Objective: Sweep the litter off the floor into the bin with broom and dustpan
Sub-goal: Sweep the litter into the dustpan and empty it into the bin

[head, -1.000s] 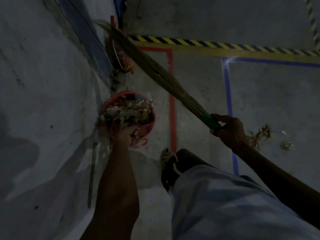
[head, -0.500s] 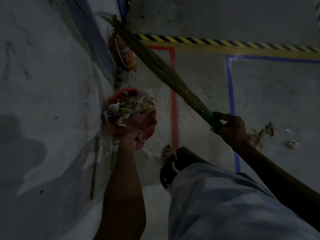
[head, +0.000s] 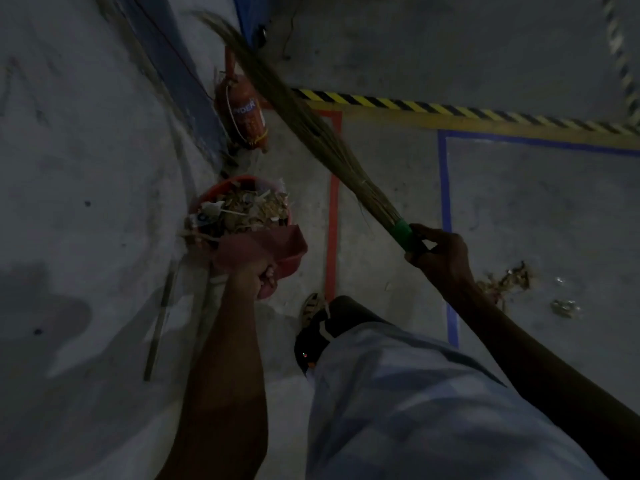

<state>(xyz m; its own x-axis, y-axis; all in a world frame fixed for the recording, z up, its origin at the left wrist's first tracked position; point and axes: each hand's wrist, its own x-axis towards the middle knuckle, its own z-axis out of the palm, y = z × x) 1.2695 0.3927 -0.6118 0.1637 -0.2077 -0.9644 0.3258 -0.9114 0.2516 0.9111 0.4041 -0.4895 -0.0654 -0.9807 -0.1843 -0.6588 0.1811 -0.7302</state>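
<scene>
dustpan [head: 263,249] tipped over bin [head: 221,192] | left hand [head: 251,277] grip clasps it | right hand [head: 440,251] grip clasps broom [head: 311,133]

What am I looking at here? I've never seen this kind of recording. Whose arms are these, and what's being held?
One camera, worn on a person's head, looks down at their own arms. The left hand grips a red dustpan tipped over a red bin heaped with litter. The right hand holds a grass broom by its green-wrapped handle, bristles raised. More litter on the floor lies near blue floor tape. A fire extinguisher stands by the wall.
</scene>
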